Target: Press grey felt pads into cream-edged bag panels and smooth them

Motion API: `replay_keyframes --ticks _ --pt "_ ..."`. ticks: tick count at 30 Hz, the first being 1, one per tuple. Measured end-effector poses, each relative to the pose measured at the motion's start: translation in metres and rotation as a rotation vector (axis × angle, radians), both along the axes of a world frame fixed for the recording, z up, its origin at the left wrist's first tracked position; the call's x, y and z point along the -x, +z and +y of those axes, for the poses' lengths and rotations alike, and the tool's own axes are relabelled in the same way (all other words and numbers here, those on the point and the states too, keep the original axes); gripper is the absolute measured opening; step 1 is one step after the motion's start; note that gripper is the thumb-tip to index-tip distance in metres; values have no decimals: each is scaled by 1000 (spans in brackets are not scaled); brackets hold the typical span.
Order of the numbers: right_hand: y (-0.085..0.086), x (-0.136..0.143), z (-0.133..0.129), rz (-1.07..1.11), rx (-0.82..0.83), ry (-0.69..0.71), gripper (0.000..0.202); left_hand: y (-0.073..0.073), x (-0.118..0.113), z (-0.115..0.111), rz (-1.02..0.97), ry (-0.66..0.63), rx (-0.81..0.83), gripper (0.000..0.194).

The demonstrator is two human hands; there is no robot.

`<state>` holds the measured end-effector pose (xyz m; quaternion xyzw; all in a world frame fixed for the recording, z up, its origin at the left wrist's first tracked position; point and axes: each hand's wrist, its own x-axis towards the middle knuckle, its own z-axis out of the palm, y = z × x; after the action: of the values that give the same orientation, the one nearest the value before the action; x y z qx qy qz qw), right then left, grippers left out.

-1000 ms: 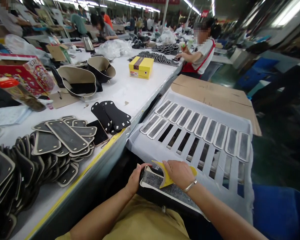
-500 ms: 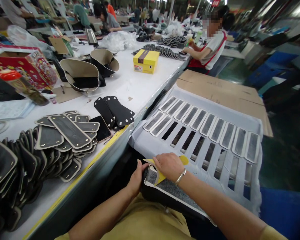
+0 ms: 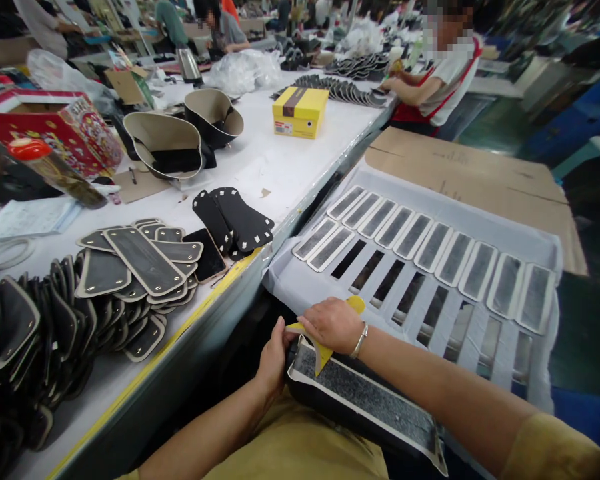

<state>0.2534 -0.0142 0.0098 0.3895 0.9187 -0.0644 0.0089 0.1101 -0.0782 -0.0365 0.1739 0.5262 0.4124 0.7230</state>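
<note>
1. Worktop (image 3: pixel 260 150) space at 10 o'clock from the person's hands holds a red patterned box (image 3: pixel 17 128).
2. At 9 o'clock lies a heap of pale-edged dark panels (image 3: pixel 143 261).
3. Two beige-lined black cuffs (image 3: pixel 156 128) stand at 11 o'clock; nearer, in that same direction, are black panels with white marks (image 3: pixel 243 220).
4. The left hand (image 3: pixel 271 360) grasps the left end of a long black piece (image 3: pixel 367 395).
5. A yellow box (image 3: pixel 299 113) sits at 12 o'clock.
6. The right hand (image 3: pixel 335 325) is clenched around a yellow curved tool (image 3: pixel 324 357), its edge against the piece's pale rim.
7. That piece, grey-faced inside, stretches towards 4 o'clock.
8. At 2 o'clock is a white-covered slotted rack (image 3: pixel 289 277) bearing pale-framed grey strips (image 3: pixel 416 235).
9. A co-worker (image 3: pixel 437 93) is at 1 o'clock.
</note>
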Motion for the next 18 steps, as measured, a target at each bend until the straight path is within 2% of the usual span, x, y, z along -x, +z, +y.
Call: replay_keyframes --ticks 5,12,18 --pt "-6 -3 3 63 -11 56 47 -5 -2 -6 17 37 -40 61" --pt "-6 -6 11 91 -14 221 47 -5 -2 -15 87 17 -91 62" --pt "-8 -6 21 102 -20 349 47 -16 1 -22 282 46 -163 57"
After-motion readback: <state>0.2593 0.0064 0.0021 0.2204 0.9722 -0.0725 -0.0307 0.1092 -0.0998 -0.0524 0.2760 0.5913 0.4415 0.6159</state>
